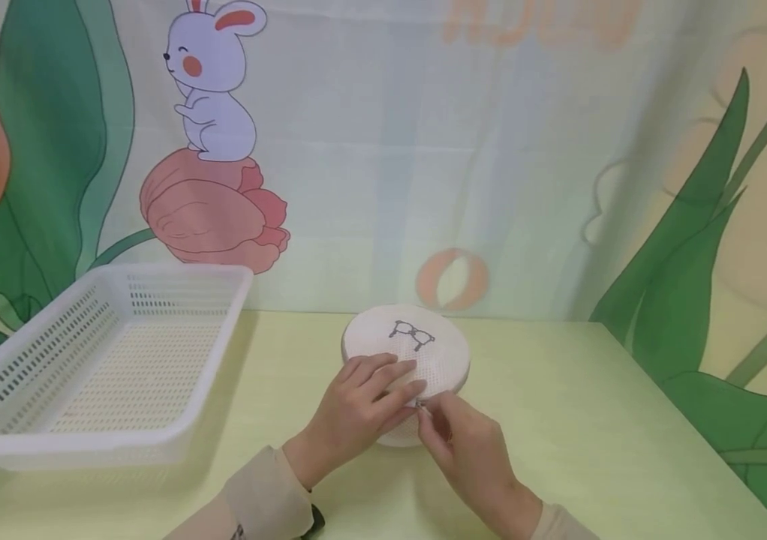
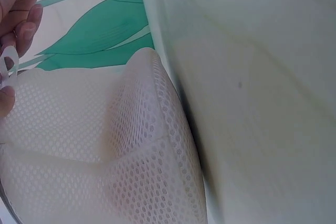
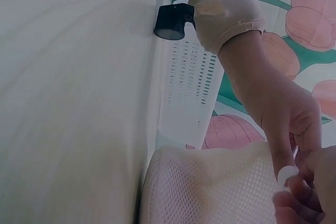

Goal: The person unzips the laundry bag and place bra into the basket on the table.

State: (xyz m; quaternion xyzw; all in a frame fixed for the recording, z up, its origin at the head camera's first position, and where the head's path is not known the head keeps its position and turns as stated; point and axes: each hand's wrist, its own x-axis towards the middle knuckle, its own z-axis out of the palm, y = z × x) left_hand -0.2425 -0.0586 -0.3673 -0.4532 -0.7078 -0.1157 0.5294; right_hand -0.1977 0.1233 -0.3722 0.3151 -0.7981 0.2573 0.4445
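Note:
A round white mesh laundry bag (image 1: pixel 439 358), with a dark outline print like a pair of glasses on its top, stands on the table in the head view. My left hand (image 1: pixel 356 397) lies across the near left of the top, gripping the rim with its thumb lower than the fingers. At the near edge my right hand (image 1: pixel 474 442) pinches a small zipper pull (image 1: pixel 420 405). The left wrist view shows the bag's honeycomb mesh side (image 2: pixel 152 129) and a white loop (image 2: pixel 14 62) at the right hand's fingers. Much of the zipper is hidden behind the hands.
To the left stands a white perforated plastic basket (image 1: pixel 187 409). Behind the pale green table (image 1: pixel 572 420) hangs a printed cloth (image 1: pixel 356 150) with a rabbit and flowers. A black device (image 3: pixel 173 22) is at the left forearm.

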